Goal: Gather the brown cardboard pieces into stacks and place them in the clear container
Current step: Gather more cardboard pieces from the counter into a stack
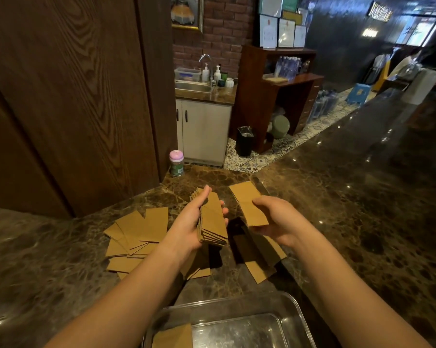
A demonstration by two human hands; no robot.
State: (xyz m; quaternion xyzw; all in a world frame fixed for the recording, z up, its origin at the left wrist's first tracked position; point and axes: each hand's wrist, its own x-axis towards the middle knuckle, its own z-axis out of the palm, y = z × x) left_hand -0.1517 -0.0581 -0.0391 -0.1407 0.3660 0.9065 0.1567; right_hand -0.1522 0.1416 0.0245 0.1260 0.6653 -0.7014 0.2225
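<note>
While our left hand [190, 226] grips one thick cardboard stack [211, 222], our right hand [274, 222] pinches one flat brown piece [249, 204] over the marble bench [337, 209].

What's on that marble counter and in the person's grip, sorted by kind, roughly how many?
Held cardboard stacks: 2, left hand with one stack, right hand with another
Loose cardboard heaps on counter: 2
Clear container: 1
Pink-lidded jar: 1
Total: 6
</note>
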